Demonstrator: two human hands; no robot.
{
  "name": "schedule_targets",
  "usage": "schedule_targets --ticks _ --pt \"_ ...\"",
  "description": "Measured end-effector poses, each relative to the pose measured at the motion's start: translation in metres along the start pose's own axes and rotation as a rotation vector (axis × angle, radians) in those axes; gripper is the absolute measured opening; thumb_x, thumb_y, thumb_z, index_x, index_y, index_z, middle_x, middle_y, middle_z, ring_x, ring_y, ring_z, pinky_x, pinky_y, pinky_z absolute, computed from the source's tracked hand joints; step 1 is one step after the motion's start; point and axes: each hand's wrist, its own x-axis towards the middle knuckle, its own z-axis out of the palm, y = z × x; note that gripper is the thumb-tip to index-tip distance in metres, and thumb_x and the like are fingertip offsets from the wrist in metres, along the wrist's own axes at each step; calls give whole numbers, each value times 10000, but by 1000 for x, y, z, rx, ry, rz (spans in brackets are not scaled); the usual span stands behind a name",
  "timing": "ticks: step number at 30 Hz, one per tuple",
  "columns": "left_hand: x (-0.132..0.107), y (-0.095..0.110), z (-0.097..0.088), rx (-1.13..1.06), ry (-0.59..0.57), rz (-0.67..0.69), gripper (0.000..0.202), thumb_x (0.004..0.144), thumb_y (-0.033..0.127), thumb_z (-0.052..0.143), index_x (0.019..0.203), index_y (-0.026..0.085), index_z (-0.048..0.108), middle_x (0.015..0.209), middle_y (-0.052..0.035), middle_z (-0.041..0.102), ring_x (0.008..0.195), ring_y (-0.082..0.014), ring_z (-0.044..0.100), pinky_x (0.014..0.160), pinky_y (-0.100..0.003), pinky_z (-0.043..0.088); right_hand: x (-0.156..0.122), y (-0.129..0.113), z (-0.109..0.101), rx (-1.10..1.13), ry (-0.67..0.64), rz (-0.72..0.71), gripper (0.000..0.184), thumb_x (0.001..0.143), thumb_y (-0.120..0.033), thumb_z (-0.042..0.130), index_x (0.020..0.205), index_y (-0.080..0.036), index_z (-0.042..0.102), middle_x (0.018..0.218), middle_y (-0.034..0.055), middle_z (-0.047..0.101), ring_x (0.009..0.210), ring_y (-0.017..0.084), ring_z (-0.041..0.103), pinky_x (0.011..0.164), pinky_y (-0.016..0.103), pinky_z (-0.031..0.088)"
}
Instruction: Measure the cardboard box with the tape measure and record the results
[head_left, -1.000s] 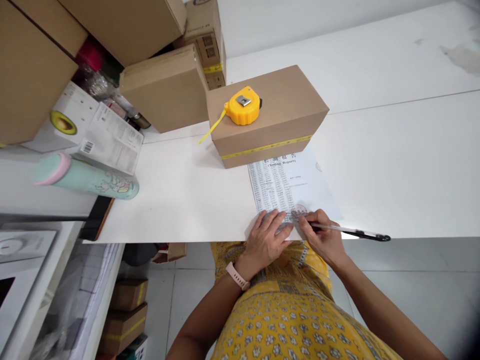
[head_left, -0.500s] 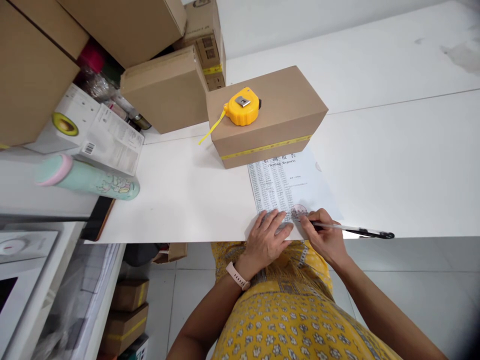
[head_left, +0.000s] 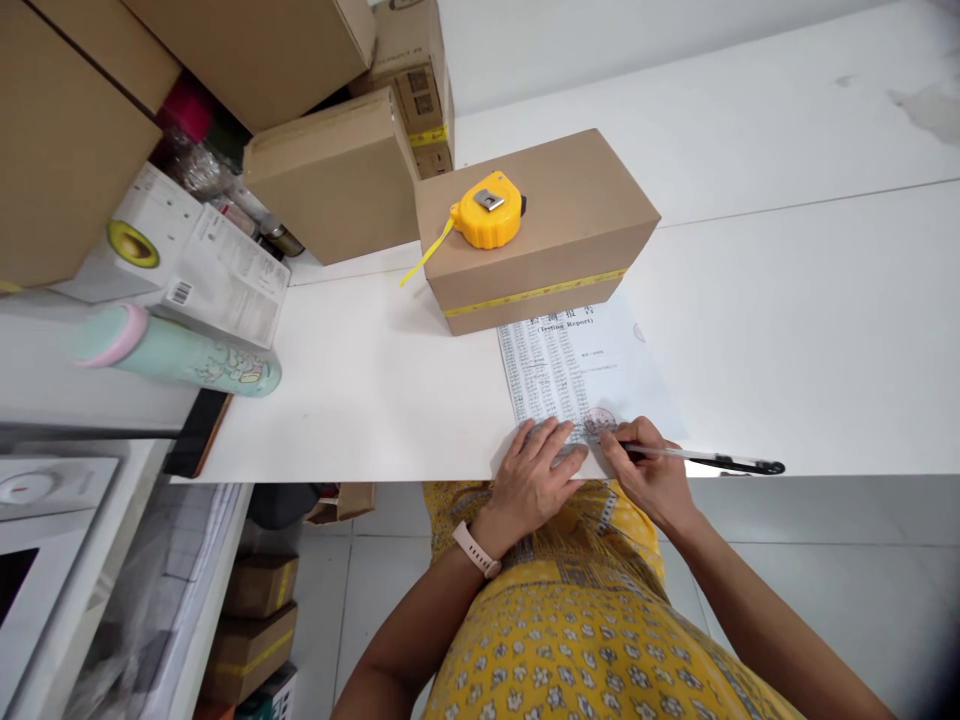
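A printed sheet of paper (head_left: 581,370) lies on the white table (head_left: 787,320) at its near edge. My left hand (head_left: 534,477) lies flat on the sheet's lower left corner, fingers spread. My right hand (head_left: 646,470) grips a clear pen (head_left: 701,459) with its tip on the paper near a red stamp; the pen's black cap points right. Behind the sheet stands a cardboard box (head_left: 536,230) with a yellow tape measure (head_left: 487,210) on top, its tape end hanging off the left side.
Several cardboard boxes (head_left: 330,175) are stacked at the back left. A white product box (head_left: 187,255) and a mint-green bottle (head_left: 176,350) lie at the left. More boxes (head_left: 251,625) sit on the floor below. A white appliance (head_left: 45,530) is at the lower left.
The pen's tail has shifted slightly in my right hand. My left hand stays flat on the paper.
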Motion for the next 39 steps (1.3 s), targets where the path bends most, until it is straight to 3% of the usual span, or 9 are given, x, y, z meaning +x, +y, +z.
schedule_targets --ticks 19,31,39 --pt "2 0 -1 15 54 12 352 1035 404 572 1293 187 671 1441 -127 642 1375 -293 561 1172 -509 454 -1 3 1 -20 22 -48 309 981 -391 633 744 -245 498 556 -46 524 443 108 438 434 251 328" --pt "1 -1 1 19 10 3 357 1032 413 579 1302 196 665 1460 -129 626 1400 -289 537 1182 -520 441 -3 9 -1 -3 27 3 296 972 -390 645 756 -247 502 574 -42 544 470 118 471 464 255 368" --pt "0 0 2 29 44 9 350 1033 417 577 1282 192 677 1443 -128 637 1377 -291 555 1174 -515 450 1 4 -2 26 39 51 333 958 -411 641 715 -250 482 564 -46 493 486 120 453 464 255 359"
